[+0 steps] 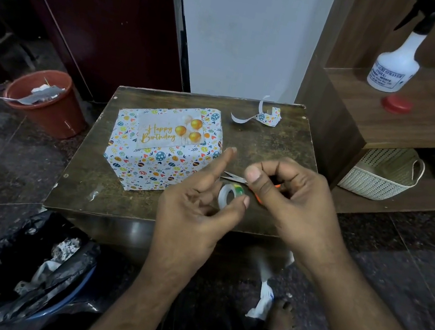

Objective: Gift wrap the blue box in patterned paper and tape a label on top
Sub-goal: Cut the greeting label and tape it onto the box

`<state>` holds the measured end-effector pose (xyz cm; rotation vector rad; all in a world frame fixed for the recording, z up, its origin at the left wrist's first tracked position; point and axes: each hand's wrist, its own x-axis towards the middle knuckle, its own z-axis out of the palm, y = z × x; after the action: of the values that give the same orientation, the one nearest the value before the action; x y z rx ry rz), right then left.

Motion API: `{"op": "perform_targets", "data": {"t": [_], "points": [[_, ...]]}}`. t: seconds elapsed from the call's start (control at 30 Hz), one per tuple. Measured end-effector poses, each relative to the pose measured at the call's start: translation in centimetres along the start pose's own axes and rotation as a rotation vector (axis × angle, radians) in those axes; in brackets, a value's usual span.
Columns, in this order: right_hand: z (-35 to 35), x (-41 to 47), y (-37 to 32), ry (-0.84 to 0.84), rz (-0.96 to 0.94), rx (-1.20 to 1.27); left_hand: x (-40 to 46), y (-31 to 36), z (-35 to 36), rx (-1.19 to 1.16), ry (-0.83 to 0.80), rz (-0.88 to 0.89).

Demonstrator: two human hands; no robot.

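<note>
The box (161,163), fully covered in white patterned paper, lies on the left half of the small dark table (280,147). A "Happy Birthday" label (169,133) with gold balloons rests on its top. My left hand (197,205) holds a roll of clear tape (230,194) between thumb and fingers, index finger stretched out. Beside it to the right, my right hand (289,195) has its fingers pinched together near the roll, over orange-handled scissors (237,179) that lie on the table, mostly hidden.
Paper offcuts (262,116) lie at the table's far edge. A red bin (47,102) stands on the floor at left, a black-bagged bin (41,267) at near left. Wooden shelves at right carry a spray bottle (397,62), a red lid (397,105) and a white basket (382,176).
</note>
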<state>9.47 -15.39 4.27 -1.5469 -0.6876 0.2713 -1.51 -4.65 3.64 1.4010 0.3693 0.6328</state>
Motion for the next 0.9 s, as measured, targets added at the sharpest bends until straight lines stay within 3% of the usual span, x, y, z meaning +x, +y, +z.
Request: {"op": "perform_targets", "data": {"t": [0.17, 0.3, 0.47, 0.63, 0.77, 0.9], "points": [[0.0, 0.1, 0.4, -0.033, 0.217, 0.006, -0.2, -0.2, 1.0, -0.003, 0.002, 0.002], [-0.6, 0.2, 1.4, 0.057, 0.281, -0.160, 0.3, -0.5, 1.5, 0.010, 0.063, 0.004], [-0.8, -0.2, 0.3, -0.016, 0.391, 0.123, 1.0, -1.2, 2.4, 0.103, 0.108, 0.047], [-0.8, 0.1, 0.5, -0.038, 0.324, 0.187, 0.9, -1.7, 2.8, 0.197, 0.051, 0.118], [-2.1, 0.6, 1.2, 0.057, 0.136, -0.174, 0.9, -1.9, 2.5, 0.215, 0.029, 0.107], [-2.3, 0.9, 1.8, -0.039, 0.020, -0.729, 1.0, -1.4, 2.6, 0.171, 0.060, 0.059]]}}
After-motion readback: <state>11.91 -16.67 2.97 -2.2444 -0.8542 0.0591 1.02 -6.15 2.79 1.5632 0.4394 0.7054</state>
